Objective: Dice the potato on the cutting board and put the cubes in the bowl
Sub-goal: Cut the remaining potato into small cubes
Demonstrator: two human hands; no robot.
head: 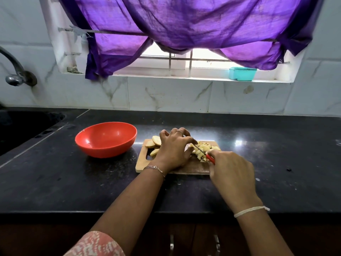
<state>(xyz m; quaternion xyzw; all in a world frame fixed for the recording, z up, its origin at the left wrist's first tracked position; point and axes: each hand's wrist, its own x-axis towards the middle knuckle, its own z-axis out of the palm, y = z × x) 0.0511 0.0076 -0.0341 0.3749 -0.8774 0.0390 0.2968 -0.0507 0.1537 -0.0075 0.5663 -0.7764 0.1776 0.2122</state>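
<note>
A wooden cutting board [191,168] lies on the black counter. Pale potato slices [154,142] sit at its far left end. A heap of potato cubes [207,147] lies at its right part. My left hand [173,149] rests on the board with its fingers pressing potato pieces beside the heap. My right hand [230,174] grips a red-handled knife [209,157], and the blade lies across the potato under my left fingertips. A red bowl [106,139] stands left of the board, with nothing visible inside.
A dark sink [22,130] is set into the counter at far left, with a metal tap [14,71] on the wall above it. A teal box [242,73] sits on the windowsill under a purple curtain [184,24]. The counter's front edge [73,212] runs below my arms.
</note>
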